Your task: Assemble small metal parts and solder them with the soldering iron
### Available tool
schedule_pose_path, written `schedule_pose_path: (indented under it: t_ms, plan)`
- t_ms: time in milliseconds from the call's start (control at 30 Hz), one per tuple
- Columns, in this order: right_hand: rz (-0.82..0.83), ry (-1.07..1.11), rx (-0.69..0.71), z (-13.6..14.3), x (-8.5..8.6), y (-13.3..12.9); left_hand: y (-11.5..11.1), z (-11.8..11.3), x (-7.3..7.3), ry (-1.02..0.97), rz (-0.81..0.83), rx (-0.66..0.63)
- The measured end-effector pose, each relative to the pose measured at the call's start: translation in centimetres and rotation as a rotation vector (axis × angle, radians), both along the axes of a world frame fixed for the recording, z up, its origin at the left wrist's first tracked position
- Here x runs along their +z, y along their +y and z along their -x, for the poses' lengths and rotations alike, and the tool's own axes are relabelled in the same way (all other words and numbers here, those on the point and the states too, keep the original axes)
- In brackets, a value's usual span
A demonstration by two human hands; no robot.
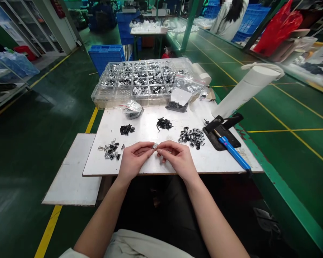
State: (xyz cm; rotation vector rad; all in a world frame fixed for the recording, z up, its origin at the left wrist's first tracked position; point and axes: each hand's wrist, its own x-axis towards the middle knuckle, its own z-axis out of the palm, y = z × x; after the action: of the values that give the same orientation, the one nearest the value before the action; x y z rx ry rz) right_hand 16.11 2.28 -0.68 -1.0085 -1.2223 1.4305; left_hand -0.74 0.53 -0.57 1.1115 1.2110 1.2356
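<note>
From where I stand, the small shiny part (pixel 154 146) is held just above the near side of the white tabletop (pixel 148 114), between the two hands. The left hand (pixel 133 159) pinches one side of it between thumb and index finger; the right hand (pixel 179 157) pinches the other side likewise, its remaining fingers curled. Apply light, equal pressure: a part this thin-looking could bend or spring loose. Keep the fingertips at its edges, so that the middle can be inspected; its exact fit cannot be told from here. Work low over the board, and keep both wrists clear of the loose metal pieces (pixel 192 137) and the blue-handled tool (pixel 234 152).
</note>
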Motion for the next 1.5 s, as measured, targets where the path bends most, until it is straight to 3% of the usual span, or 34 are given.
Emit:
schedule_pose_path:
  t_ms: [133, 833, 1000, 1233, 1500]
  plan:
    - [-0.021, 0.007, -0.044, 0.4, -0.1, 0.0, 0.0, -0.1, -0.1, 0.061, -0.015, 0.046]
    - [0.001, -0.065, -0.081, 0.2, -0.5, 0.0, -0.4, -0.5, -0.2, 0.199, -0.116, 0.029]
    - [-0.121, -0.147, -0.107, 0.3, -0.8, -0.4, -0.6, -0.6, -0.1, 0.268, -0.211, 0.011]
    - [-0.388, -0.334, -0.118, 0.5, -1.1, -1.1, -0.5, -0.7, 0.0, 0.282, -0.208, 0.039]
    - [-0.268, -0.212, -0.075, 0.2, -0.9, -0.9, -0.6, -0.6, -0.3, 0.185, -0.120, 0.038]
